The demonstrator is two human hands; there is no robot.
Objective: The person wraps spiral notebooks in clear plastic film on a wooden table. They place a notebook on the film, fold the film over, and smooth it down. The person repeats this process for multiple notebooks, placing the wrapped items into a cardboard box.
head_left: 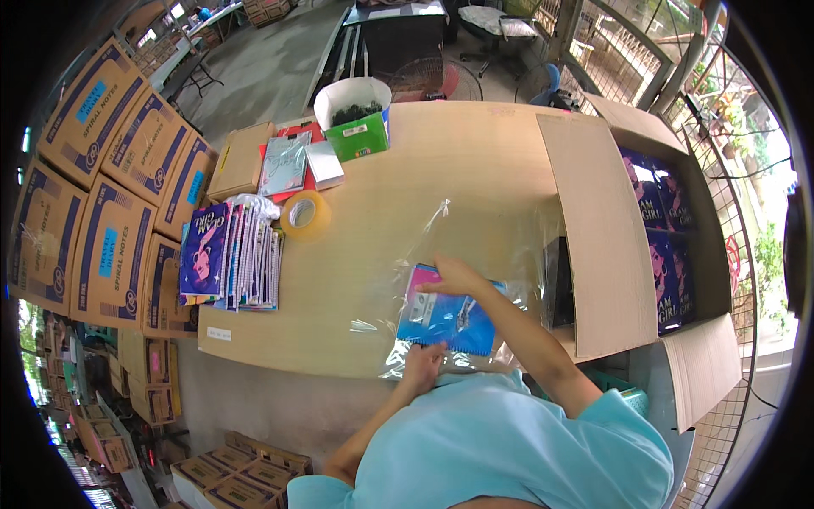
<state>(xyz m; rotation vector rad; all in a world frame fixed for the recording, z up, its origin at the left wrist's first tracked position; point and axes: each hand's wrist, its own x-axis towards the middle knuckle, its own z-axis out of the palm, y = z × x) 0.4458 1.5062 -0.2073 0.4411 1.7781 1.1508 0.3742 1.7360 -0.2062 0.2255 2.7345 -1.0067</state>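
Observation:
A blue spiral notebook (445, 318) lies near the front edge of the wooden table (424, 170), inside or on a clear plastic bag (475, 246). My right hand (454, 276) rests on the notebook's far left corner, fingers pressed on it. My left hand (421, 363) grips the near edge of the notebook and the plastic at the table's front edge. A stack of similar notebooks (233, 254) lies at the table's left end.
A large open cardboard box (644, 229) with purple-covered notebooks stands on the right. A roll of tape (303, 214), flat packets, a brown carton and a green-and-white box (358, 119) sit at the back left. Printed cartons (110, 195) are stacked left of the table.

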